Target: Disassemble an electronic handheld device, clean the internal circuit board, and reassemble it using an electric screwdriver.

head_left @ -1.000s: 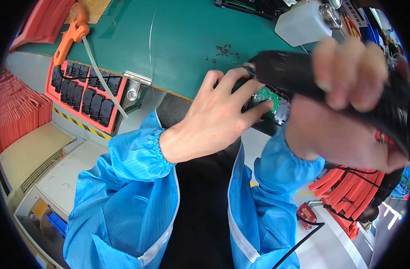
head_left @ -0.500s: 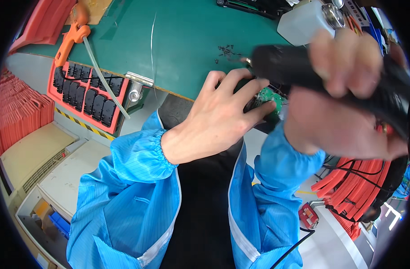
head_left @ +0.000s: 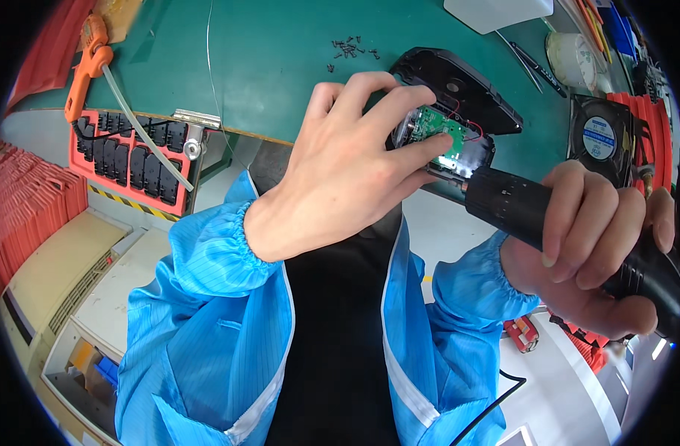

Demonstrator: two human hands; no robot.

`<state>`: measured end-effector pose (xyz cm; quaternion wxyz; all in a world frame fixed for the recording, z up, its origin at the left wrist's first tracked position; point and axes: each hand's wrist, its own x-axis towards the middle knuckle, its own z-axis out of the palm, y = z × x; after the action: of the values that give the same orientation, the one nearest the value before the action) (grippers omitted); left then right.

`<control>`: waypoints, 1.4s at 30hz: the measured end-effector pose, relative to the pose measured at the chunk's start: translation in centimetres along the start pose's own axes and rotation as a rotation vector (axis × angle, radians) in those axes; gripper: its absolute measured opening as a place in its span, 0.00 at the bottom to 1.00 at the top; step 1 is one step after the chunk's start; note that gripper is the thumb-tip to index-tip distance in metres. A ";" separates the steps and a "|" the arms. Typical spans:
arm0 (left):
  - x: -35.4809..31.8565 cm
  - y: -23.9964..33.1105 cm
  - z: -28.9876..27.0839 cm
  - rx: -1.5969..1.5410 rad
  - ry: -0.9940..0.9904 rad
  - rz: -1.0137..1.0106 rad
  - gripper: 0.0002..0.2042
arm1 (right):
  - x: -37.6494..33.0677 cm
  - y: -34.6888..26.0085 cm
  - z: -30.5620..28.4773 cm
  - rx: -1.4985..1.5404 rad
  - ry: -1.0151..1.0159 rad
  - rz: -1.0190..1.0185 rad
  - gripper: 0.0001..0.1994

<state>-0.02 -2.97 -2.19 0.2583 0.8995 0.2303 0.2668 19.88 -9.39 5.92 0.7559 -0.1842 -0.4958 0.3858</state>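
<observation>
My left hand [head_left: 340, 167] is laid over an open black plastic casing, gripping it at the green mat's front edge. Inside sits a green circuit board [head_left: 453, 151], touched by one fingertip. Thin red wires link it to the other casing half [head_left: 470, 89], which lies open just behind. My right hand [head_left: 596, 230] is wrapped around a black electric screwdriver [head_left: 509, 204]. Its tip points left at the casing's near side, close to my left fingers; whether a screw is under it I cannot tell. Several small black screws [head_left: 347, 49] lie loose behind my left hand.
An orange glue gun [head_left: 91, 67] rests at the left above a red tray [head_left: 77, 160] of black plastic parts. A metal clamp [head_left: 194, 141] grips the table edge. To the right are a black fan [head_left: 598, 137], tweezers, a tape roll [head_left: 570, 58] and a white container [head_left: 496, 11].
My right hand has brought the screwdriver down and nearer, from above the mat to the casing's near side. The view has shifted, and the open casing half now shows. My left hand keeps its hold.
</observation>
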 end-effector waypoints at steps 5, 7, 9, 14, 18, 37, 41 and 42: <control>0.0 0.1 0.1 0.014 -0.010 -0.009 0.23 | 0.2 -0.7 -0.2 -0.055 -0.110 0.137 0.28; 0.0 0.0 0.2 0.018 -0.002 -0.004 0.23 | 0.3 -1.7 -0.8 -0.077 -0.155 0.191 0.28; 0.0 0.1 0.2 0.022 -0.001 -0.002 0.22 | 0.5 -2.2 -1.1 -0.098 -0.202 0.245 0.28; 0.0 0.0 0.3 0.033 0.006 0.006 0.21 | 1.1 -3.4 -2.0 -0.150 -0.320 0.385 0.27; 0.0 -0.1 0.3 0.040 0.008 0.013 0.20 | 0.3 -2.9 -2.0 -0.156 -0.234 0.283 0.27; 0.0 0.0 0.2 0.041 -0.008 0.018 0.20 | -1.0 -3.9 -1.9 -0.326 -0.102 0.080 0.16; 0.1 0.1 0.3 0.055 -0.003 0.015 0.19 | -0.2 -2.7 -2.5 -0.393 -0.129 0.066 0.17; 0.1 0.1 0.3 0.060 -0.002 0.018 0.19 | 0.1 -2.0 -2.7 -0.407 -0.135 0.062 0.18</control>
<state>0.24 -3.10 -2.35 0.2289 0.9091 0.2301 0.2612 23.04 -10.32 6.08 0.6560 -0.3219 -0.6071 0.3123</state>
